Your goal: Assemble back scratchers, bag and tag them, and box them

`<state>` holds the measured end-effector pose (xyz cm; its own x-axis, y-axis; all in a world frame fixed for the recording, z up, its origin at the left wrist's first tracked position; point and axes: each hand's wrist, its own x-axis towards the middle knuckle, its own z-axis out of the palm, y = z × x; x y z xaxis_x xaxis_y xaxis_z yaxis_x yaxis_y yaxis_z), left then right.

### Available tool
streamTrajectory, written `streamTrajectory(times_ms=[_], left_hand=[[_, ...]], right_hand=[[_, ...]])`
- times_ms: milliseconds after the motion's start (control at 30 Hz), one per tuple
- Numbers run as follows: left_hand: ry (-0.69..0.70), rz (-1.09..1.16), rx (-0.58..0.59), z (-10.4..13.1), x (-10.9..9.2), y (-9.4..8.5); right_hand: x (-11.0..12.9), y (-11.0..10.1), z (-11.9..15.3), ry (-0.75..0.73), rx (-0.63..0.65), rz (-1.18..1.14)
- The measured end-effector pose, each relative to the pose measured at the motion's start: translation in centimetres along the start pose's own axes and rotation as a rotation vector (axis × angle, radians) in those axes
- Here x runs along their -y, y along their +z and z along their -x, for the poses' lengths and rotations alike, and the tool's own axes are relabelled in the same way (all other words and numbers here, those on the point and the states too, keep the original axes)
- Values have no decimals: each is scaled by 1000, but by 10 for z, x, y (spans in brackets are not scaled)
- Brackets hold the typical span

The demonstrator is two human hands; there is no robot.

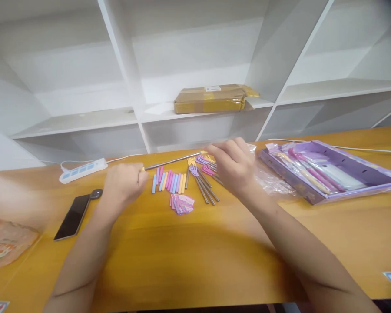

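My left hand (122,182) is closed around the yellow end of a back scratcher with a metal rod (172,161). At the rod's other yellow end, my right hand (233,165) is pinched shut, its fingers hiding most of that end. The rod runs almost level between both hands, above the table. Below it lies a row of short pink, blue and yellow handle tubes (172,181). Right of the tubes, several metal rods with claw-shaped heads in purple (193,171), yellow and pink are bunched together. Small pink printed cards (181,204) lie fanned nearer to me.
On the right, a purple box (313,198) holds wrapped pink and yellow items, beside crumpled clear plastic (275,182). To the left are a phone (72,217), a dark mouse-like object (96,194), a power strip (84,169) and an orange package (9,243). A taped carton (211,99) sits on the shelf.
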<state>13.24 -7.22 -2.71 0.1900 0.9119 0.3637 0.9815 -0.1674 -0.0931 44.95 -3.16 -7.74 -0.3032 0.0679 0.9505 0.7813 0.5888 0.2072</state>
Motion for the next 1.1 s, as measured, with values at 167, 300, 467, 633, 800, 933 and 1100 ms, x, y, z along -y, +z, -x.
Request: streamTrajectory(times_ms=[167,300,467,633,800,933,1100], left_hand=[[-12,0,-41,1,0,0],[0,-17,-34,3,-5,-1],[7,-34,-10,4,-11,1],[7,-41,-7,4,-9,0],[39,-58,-34,6,-11,1],[89,-57,-46,8,-15,6],[123,-50,-51,7,-14,10]], right_hand=[[13,2,2,50,44,-16],[7,-8,-4,-51,108,-63],[17,-13,-10,-120,127,-20],[21,-14,-10,-129,149,-10],[26,-12,-10,-141,167,-18],[40,-11,-11,-158,149,-48],[52,-13,-15,-123,160,-68]])
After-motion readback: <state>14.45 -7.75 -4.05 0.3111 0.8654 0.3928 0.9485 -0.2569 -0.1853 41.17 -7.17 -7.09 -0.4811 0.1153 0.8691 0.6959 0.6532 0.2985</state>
